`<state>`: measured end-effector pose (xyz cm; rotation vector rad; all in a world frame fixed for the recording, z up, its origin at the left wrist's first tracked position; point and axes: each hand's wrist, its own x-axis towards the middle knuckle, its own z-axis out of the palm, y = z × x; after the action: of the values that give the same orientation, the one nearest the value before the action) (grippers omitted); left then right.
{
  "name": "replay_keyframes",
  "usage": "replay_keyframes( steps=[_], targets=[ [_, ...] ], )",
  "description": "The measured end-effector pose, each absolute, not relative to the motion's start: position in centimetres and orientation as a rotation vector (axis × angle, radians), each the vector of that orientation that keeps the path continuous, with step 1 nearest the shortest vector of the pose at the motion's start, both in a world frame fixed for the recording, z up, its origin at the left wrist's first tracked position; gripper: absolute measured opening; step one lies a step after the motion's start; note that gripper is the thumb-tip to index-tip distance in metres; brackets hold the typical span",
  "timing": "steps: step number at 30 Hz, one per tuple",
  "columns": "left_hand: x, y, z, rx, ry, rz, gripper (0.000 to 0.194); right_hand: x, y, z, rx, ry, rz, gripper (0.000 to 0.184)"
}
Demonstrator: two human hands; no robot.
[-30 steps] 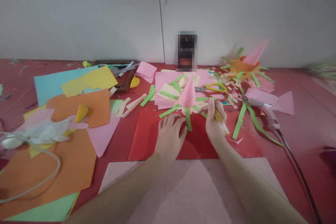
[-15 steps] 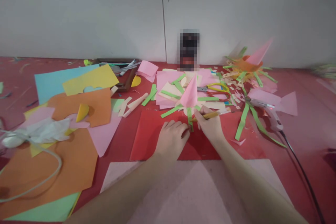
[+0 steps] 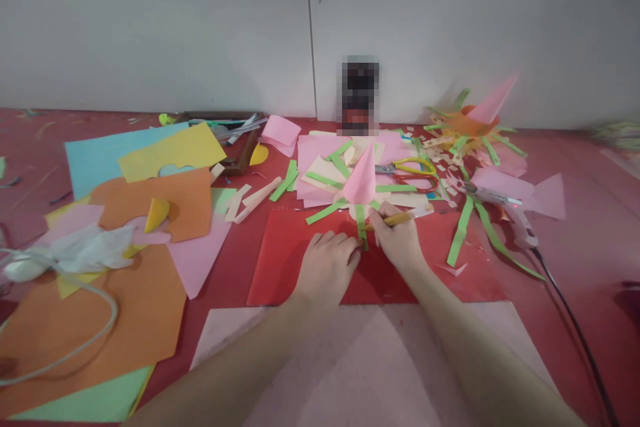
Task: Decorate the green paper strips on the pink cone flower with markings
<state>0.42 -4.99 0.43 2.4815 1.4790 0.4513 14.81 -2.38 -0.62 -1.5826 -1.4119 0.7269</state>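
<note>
grips a yellow stick point(image 3: 404, 217) between the closed fingers of the right hand point(image 3: 399, 237), with its tip against a green strip point(image 3: 361, 219). rests the left hand point(image 3: 327, 263) on the red sheet point(image 3: 285, 260), with curled fingers close together at the near end of the strip; cannot tell whether pinching it or only pressing. has the pink cone point(image 3: 363, 180) upright just beyond both hands, with green strips spreading out from its base. includes yellow-and-red-handled scissors point(image 3: 415, 165) just right of the cone, among scattered paper. shows, farther right, a glue gun point(image 3: 523, 230) with a dark cord, lying on the red surface point(image 3: 590, 227), and behind it an orange paper piece point(image 3: 457, 123) bearing another pink cone and more green strips. has a heap at far left: blue sheet point(image 3: 93, 160), yellow sheet point(image 3: 173, 150), orange paper point(image 3: 150, 293) and a white cable point(image 3: 111, 320) across it.
</note>
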Motion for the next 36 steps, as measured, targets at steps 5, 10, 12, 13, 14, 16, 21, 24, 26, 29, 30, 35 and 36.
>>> replay_keyframes(
  steps=[5,10,12,13,14,16,21,24,26,29,30,35,36],
  targets=[
    [0.4,-5.0,0.5,2.490,1.486,0.455,0.015,14.9,-2.2,-0.8,-1.571,-1.450,0.709,0.033],
    [0.5,-5.0,0.4,2.495,1.492,0.439,0.017,14.8,-2.2,-0.6,-1.602,-1.446,0.699,0.032],
    [0.5,-5.0,0.4,2.499,1.488,0.434,0.018,14.8,-2.3,-0.5,-1.623,-1.440,0.674,0.033],
    [0.5,-5.1,0.5,2.500,1.493,0.438,0.018,14.8,-2.3,-0.4,-1.630,-1.437,0.666,0.032],
    [0.5,-5.1,0.5,2.504,1.494,0.445,0.019,14.8,-2.3,-0.4,-1.632,-1.438,0.663,0.032],
    [0.5,-5.1,0.6,2.510,1.497,0.460,0.018,14.8,-2.2,-0.4,-1.609,-1.455,0.673,0.031],
    [0.5,-5.0,0.6,2.538,1.501,0.471,0.015,14.8,-2.1,-0.7,-1.528,-1.482,0.707,0.030],
    [0.5,-5.1,0.4,2.606,1.479,0.473,0.016,14.9,-2.0,-0.8,-1.548,-1.483,0.696,0.029],
    [0.6,-5.4,0.4,2.672,1.469,0.458,0.017,14.9,-2.0,-0.9,-1.556,-1.491,0.686,0.029],
    [0.8,-6.1,0.4,2.755,1.439,0.438,0.018,14.9,-2.0,-1.0,-1.539,-1.499,0.686,0.030],
    [0.9,-6.3,0.4,2.775,1.418,0.432,0.017,14.9,-2.0,-1.1,-1.533,-1.500,0.686,0.030],
    [1.0,-6.7,0.3,2.785,1.396,0.418,0.016,15.0,-2.0,-1.0,-1.519,-1.484,0.702,0.031],
    [1.0,-6.7,0.3,2.779,1.400,0.421,0.016,15.0,-2.0,-0.9,-1.521,-1.458,0.716,0.031]
  ],
)
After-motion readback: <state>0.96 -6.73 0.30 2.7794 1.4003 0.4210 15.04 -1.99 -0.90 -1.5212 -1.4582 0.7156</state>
